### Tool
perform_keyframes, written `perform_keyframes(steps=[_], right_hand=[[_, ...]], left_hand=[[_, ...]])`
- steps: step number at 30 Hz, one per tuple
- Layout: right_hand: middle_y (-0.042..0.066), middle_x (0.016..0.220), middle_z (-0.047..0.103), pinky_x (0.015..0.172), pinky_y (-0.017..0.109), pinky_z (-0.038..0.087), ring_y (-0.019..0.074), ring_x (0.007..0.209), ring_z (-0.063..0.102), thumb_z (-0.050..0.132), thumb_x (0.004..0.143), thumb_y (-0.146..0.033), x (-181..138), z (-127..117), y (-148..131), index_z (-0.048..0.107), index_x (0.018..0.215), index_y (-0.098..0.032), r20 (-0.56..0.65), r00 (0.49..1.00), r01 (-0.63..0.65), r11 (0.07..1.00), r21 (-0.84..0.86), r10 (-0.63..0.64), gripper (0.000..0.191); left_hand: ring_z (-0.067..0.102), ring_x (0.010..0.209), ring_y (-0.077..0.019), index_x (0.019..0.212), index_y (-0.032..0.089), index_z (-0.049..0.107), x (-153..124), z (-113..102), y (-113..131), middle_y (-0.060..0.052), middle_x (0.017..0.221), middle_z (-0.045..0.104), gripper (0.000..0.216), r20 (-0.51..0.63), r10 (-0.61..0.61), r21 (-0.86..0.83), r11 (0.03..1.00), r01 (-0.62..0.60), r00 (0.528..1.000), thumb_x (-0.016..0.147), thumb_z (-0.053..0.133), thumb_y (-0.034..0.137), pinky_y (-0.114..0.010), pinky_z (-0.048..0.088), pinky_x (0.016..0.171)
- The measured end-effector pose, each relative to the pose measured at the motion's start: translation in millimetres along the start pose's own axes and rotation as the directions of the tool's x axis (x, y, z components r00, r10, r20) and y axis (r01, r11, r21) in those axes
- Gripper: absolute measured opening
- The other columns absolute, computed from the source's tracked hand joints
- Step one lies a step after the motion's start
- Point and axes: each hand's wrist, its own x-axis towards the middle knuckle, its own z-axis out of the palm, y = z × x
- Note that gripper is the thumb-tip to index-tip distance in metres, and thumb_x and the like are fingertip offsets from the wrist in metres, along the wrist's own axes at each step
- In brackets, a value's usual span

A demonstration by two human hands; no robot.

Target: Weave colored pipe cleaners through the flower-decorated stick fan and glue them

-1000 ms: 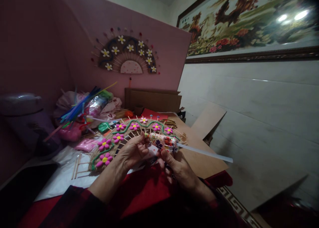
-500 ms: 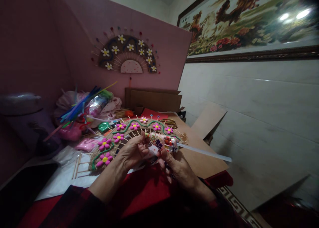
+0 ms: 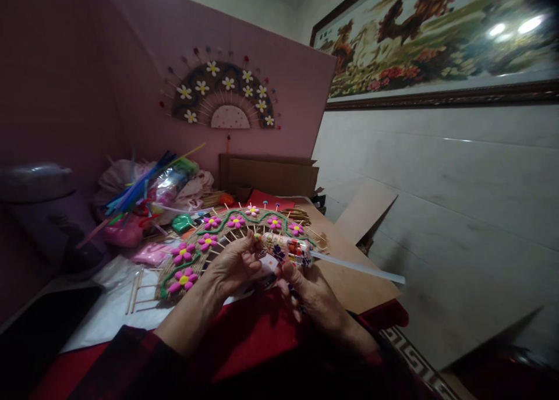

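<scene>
My right hand (image 3: pixel 312 292) is wrapped round the grip of a flower-patterned glue gun (image 3: pixel 286 248). From its rear a long whitish glue stick (image 3: pixel 358 266) juts to the right. The gun's tip, yellow-green, points left at my left hand (image 3: pixel 238 263). That hand is closed in a pinch right beside the tip; what its fingers hold is too small to make out. Below and behind both hands lies a twine-covered fan (image 3: pixel 218 234) with pink clay flowers, a wavy green strip and thin wooden sticks. My hands hide part of its lower middle.
A finished-looking fan (image 3: pixel 227 88) hangs on the pink panel. Left of the fan are craft supplies (image 3: pixel 152 190) in a heap, white plastic sheeting (image 3: pixel 105 310) and a dark flat object (image 3: pixel 52 312). Brown board (image 3: pixel 358 283) lies at right, cardboard (image 3: pixel 271 176) behind, red cloth (image 3: pixel 244 336) in front.
Hardly anything differs. Both hands and the glue gun stay in almost the same place, the glue stick's end shifting only very slightly.
</scene>
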Motion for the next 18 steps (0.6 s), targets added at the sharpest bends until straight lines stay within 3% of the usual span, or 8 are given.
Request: perform_keyframes(steps=[10, 18], right_hand=[[-0.005, 0.04, 0.041, 0.031, 0.014, 0.028, 0.0038, 0.03, 0.041, 0.043, 0.079, -0.061, -0.9, 0.6, -0.7, 0.05, 0.058, -0.014, 0.001, 1.0, -0.001, 1.0, -0.011, 0.001, 0.052], [-0.005, 0.038, 0.04, 0.03, 0.013, 0.028, 0.0036, 0.03, 0.041, 0.044, 0.078, -0.063, -0.8, 1.1, -2.3, 0.05, 0.055, -0.013, -0.007, 1.0, -0.004, 1.0, -0.018, 0.004, 0.055]], left_hand=[[0.054, 0.054, -0.0094, 0.071, 0.012, 0.057, 1.8, -2.7, -0.6, -0.002, 0.066, 0.055, 0.014, 0.011, 0.02, -0.003, 1.0, -0.02, 1.0, 0.072, 0.065, 0.024, -0.017, 0.042, 0.04], [0.052, 0.049, -0.0097, 0.071, 0.012, 0.055, 0.6, -2.0, -0.4, 0.0, 0.063, 0.053, 0.017, 0.039, -0.007, 0.006, 1.0, 0.007, 0.999, 0.071, 0.065, 0.026, -0.027, 0.049, 0.047]])
